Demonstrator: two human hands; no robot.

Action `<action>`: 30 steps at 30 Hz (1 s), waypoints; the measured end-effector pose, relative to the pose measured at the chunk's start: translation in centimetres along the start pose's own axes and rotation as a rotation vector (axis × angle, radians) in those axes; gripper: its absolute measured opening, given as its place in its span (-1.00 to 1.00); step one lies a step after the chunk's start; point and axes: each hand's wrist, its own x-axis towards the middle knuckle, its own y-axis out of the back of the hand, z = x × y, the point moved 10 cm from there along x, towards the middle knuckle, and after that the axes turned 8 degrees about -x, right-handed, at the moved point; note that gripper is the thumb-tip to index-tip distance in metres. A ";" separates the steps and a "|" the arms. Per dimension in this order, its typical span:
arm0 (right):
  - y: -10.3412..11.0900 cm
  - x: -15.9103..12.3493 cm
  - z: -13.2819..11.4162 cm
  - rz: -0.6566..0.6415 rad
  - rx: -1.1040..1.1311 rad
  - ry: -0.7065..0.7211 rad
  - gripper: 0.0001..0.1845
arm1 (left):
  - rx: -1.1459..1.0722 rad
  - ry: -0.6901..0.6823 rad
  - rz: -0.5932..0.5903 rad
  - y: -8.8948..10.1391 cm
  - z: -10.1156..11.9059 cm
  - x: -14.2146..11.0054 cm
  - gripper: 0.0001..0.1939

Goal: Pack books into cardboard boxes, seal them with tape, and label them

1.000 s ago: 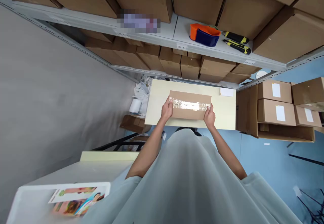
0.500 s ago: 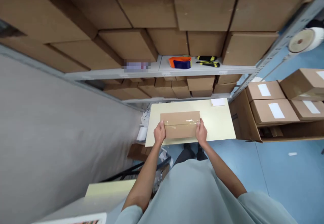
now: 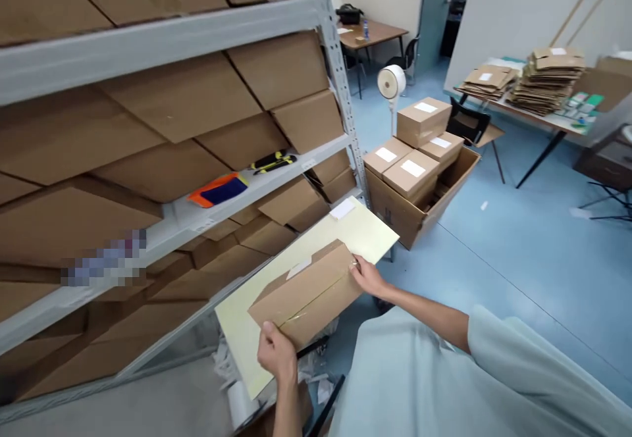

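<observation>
Between my two hands is a closed cardboard box [image 3: 311,292], with clear tape along the seam of the side that faces me. A white label [image 3: 299,267] shows on its far upper side. My left hand [image 3: 277,351] grips the near left end, thumb on the taped face. My right hand [image 3: 366,275] grips the opposite end, thumb over the tape. The box is tilted above a pale yellow tabletop [image 3: 368,230]; whether its lower edge touches the top I cannot tell. A small stack of white labels [image 3: 342,208] lies at the table's far corner.
Metal shelving [image 3: 326,154] full of cardboard boxes rises at the left. Its ledge holds an orange and blue band [image 3: 220,190] and two box cutters [image 3: 272,160]. Beyond the table stands a large open carton [image 3: 402,216] with several labelled boxes. A fan [image 3: 392,83] and a table of flattened cardboard [image 3: 548,78] are farther off.
My view has swung right, bringing the large carton and the room beyond into sight. Both hands keep hold of the box, which has tipped so its labelled side shows.
</observation>
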 end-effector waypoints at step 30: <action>45.5 -8.7 15.0 0.590 0.194 -0.454 -0.30 | -0.184 -0.095 -0.854 -32.0 28.3 -23.9 -0.24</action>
